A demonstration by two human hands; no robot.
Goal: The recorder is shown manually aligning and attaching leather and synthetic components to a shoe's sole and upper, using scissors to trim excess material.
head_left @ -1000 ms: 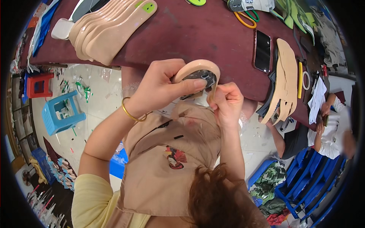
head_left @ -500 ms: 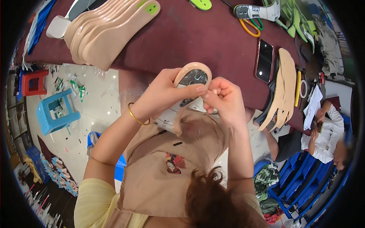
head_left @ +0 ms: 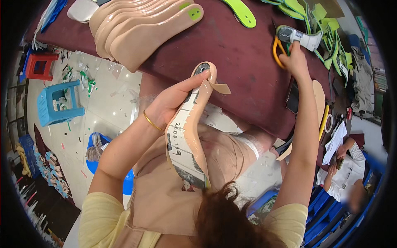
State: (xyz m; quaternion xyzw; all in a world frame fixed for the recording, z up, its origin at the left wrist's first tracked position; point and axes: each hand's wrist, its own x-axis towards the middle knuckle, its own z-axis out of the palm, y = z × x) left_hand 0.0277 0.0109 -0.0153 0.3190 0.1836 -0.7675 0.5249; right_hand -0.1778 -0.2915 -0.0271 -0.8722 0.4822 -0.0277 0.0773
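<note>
My left hand (head_left: 182,95) is closed around a shoe insole (head_left: 187,132), its pale printed underside facing up and a tan cover folded over the edge. My left thumb presses near the rounded upper end, where a loose tan strip (head_left: 222,88) sticks out. At the upper right of the table, my right hand (head_left: 297,62) is stretched out beside scissors (head_left: 277,53) with orange and green handles. Its forefinger reaches to a second insole (head_left: 302,38), grey and white, lying behind the scissors. The fingers look apart; their tips are partly hidden.
A stack of tan insoles (head_left: 144,35) lies at the table's left. Green insole parts (head_left: 331,41) are heaped at the far right, with a green one (head_left: 242,12) at the back. A phone (head_left: 292,99) lies under my right forearm. Another person (head_left: 343,165) sits at the right.
My right hand has left the held insole and moved up and right to the scissors. My left hand has turned the insole lengthwise, showing more of its underside and the strip. The view has shifted.
</note>
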